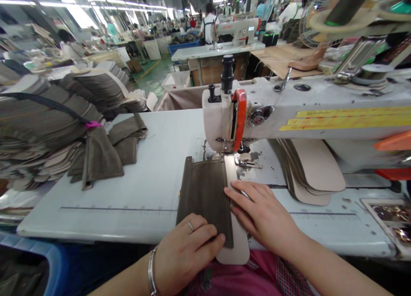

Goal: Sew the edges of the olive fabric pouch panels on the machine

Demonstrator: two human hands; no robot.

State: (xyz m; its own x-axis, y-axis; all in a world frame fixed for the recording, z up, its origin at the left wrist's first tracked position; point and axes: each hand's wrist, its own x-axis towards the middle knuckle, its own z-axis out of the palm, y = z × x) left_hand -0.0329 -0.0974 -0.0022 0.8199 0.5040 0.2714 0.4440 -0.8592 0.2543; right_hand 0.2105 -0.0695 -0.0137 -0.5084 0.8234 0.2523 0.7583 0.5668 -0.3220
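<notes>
A dark brown leather-like panel [205, 193] lies on top of a pale backing piece [239, 244] under the sewing machine head [221, 116]. Its far edge reaches the presser foot and needle area. My left hand [189, 249], with a ring and a bracelet, rests palm down on the panel's near end. Its fingers lie slightly bent on the surface, and the thumb is hidden. Stretched flat, the fingers of my right hand [260, 210] touch the panel's right edge and the pale strip beside it.
Folded dark pieces [105, 150] lie on the table's left, beside tall stacks of panels [41, 112]. Pale-faced pieces [314, 167] sit beneath the machine arm. A tray of metal parts [393, 219] is at right, a blue crate [54, 261] at lower left.
</notes>
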